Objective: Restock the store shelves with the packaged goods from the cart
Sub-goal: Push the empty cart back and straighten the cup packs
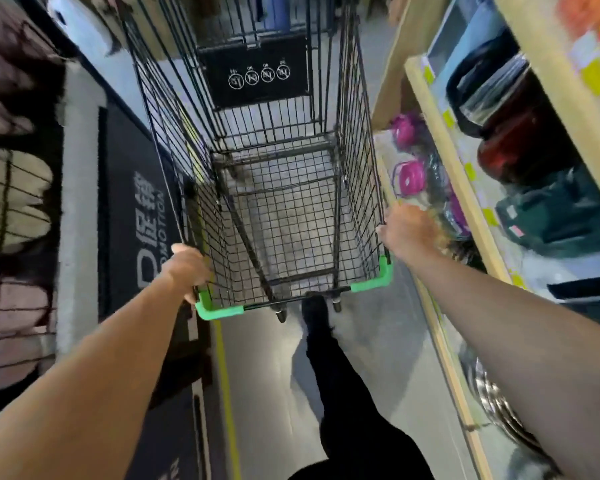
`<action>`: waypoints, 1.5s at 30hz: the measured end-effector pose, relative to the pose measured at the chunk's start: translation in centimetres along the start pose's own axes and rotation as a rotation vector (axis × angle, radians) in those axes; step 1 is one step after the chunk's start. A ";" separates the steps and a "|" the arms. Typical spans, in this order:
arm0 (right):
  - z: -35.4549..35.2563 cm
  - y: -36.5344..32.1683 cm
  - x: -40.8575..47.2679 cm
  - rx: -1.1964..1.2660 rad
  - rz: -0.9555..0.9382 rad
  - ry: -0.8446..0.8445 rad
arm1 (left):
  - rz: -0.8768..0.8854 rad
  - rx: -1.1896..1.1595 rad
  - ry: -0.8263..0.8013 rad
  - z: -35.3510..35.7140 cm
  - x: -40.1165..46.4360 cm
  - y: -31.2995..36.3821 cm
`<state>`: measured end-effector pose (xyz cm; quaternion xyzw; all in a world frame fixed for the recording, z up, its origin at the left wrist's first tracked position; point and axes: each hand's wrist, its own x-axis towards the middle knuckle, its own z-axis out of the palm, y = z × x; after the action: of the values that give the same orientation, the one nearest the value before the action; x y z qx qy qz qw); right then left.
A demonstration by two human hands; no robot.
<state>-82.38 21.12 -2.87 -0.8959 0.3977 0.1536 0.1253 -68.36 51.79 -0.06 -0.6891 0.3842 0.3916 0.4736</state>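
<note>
Nearest the camera, a leg in dark trousers [340, 386] steps forward onto the pale grey floor [378, 341] between the two bare forearms. The left hand [186, 268] grips the near left corner of the black wire shopping cart [284, 188], fingers curled over the rim just above the green plastic corner guard [219, 310]. The right hand [407, 230] holds the top of the cart's right side wall, beyond the right green corner; its fingers appear wrapped over the rim, though motion blur hides their exact placement. Between the two sets of fingers the wire basket shows only bare mesh and floor beneath; no packaged goods can be seen in it, so the stock appears already unloaded, or lies out of view. Just beyond the right fingers, the light wooden shelf unit [454, 157] carries clear packs with magenta round items [409, 168]; further up sit dark bags and containers [520, 147]. Beyond the left fingers lies a black promotional floor mat with white lettering [136, 216]. The step in hand is judged to be repositioning the cart. To do it well, keep both grips firm and level, steer parallel to the shelf edge, and hold the right wall clear of the shelf front so knuckles and stock are not scraped.
</note>
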 end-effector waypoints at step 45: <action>-15.0 18.9 -11.8 1.023 1.109 1.105 | 1.122 -1.065 0.570 -44.7 -13.6 19.6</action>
<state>-101.45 11.57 13.45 -0.3600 0.7907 -0.4500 0.2065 -83.55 6.26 16.28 -0.6000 0.5396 0.5097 -0.2985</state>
